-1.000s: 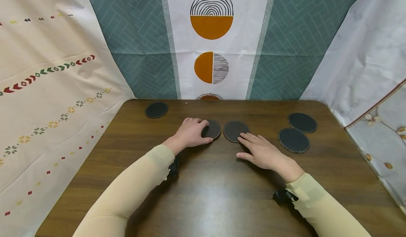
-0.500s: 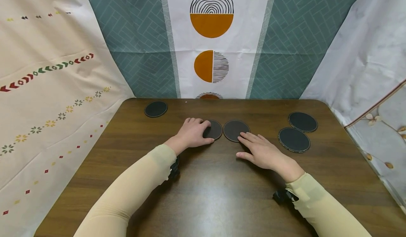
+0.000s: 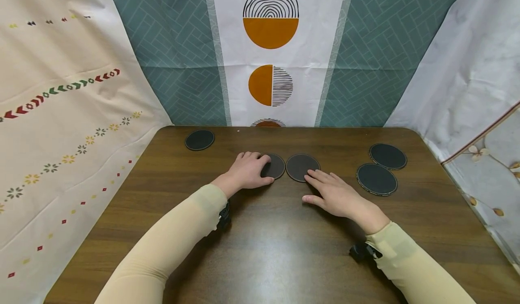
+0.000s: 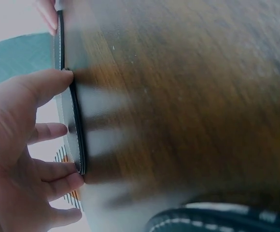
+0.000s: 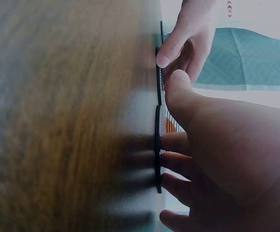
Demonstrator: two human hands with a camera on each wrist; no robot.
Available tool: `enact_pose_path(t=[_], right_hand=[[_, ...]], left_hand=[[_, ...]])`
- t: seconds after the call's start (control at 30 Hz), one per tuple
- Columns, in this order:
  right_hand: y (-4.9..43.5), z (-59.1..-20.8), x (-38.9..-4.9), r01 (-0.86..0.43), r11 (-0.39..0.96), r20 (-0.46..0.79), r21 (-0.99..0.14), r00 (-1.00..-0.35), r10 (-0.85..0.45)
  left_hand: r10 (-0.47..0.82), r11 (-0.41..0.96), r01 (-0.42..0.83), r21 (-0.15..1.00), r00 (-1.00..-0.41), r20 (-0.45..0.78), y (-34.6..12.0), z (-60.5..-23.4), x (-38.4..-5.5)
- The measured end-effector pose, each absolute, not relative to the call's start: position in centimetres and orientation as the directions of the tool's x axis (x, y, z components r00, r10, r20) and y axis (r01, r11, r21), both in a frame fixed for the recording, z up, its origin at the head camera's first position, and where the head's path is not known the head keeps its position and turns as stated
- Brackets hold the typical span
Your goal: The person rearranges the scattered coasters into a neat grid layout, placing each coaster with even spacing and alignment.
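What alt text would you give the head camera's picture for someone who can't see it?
A person's left hand curves around a dark disc while the right hand touches a neighbouring disc on a wooden table. Two more discs lie at the right and another disc at the back left; teal and white cloth hangs behind.

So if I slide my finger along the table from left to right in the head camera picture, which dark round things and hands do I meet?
Far-left dark disc → left hand → left-middle disc → right-middle disc → right hand → pair of dark discs on the right.
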State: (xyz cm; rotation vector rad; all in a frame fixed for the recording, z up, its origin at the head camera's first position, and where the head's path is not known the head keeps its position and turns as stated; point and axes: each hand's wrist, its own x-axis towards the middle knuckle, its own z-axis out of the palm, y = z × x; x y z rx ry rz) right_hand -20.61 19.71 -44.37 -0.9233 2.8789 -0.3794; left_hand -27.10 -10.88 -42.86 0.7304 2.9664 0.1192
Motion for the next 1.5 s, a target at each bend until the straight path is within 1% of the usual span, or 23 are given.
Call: enact_pose_path(t=[0.57, 0.8, 0.9, 1.03, 1.27, 1.5], right_hand=[[19.7, -44.3, -20.6, -0.554, 0.788, -0.024, -0.269, -0.814, -0.58], [19.6, -44.3, -20.6, -0.547, 0.792, -0.03, -0.271, -0.818, -0.575], [19.6, -44.2, -20.5, -0.547, 0.792, -0.031, -0.272, -0.818, -0.575], [19.6, -44.3, -20.5, -0.551, 0.79, -0.023, -0.268, -0.816, -0.577], [19.5, -44.2, -20.5, -0.561, 0.786, -0.016, -0.259, -0.811, -0.584], [19.5, -44.1, -20.4, -0.553, 0.794, -0.023, -0.251, -0.817, -0.576]], left_hand=[[0.45, 0.892, 0.442, 0.095, -0.888, -0.097, -10.7, -42.8, -27.1], [0.453, 0.887, 0.436, 0.152, -0.885, -0.104, -11.1, -42.8, -27.4], [0.463, 0.878, 0.443, 0.181, -0.882, -0.088, -11.6, -42.6, -27.7], [0.456, 0.878, 0.438, 0.192, -0.888, -0.058, -12.6, -41.9, -28.1], [0.373, 0.911, 0.373, 0.176, -0.927, 0.031, -15.1, -41.1, -28.7], [0.302, 0.936, 0.31, 0.167, -0.951, 0.07, -17.7, -41.0, -29.1]])
